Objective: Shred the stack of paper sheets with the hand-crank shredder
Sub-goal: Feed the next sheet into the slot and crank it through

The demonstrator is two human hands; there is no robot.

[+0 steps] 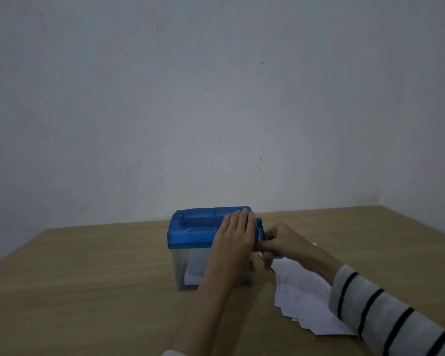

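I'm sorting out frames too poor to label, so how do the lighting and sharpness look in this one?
Head view: dim, flat light with a bluish cast, no glare and only faint shadows; soft throughout, with the right hand at the crank smeared, the left hand on the blue shredder lid a little clearer; print on the paper stack is unreadable; the table edges bow slightly from the wide lens.

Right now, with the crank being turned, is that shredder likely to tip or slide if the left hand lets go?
Probably it would shift. The shredder looks like light plastic, its clear bin holding only some paper. The left hand presses flat on its blue lid, while the right hand grips the side crank; that off-centre force could rock or slide it.
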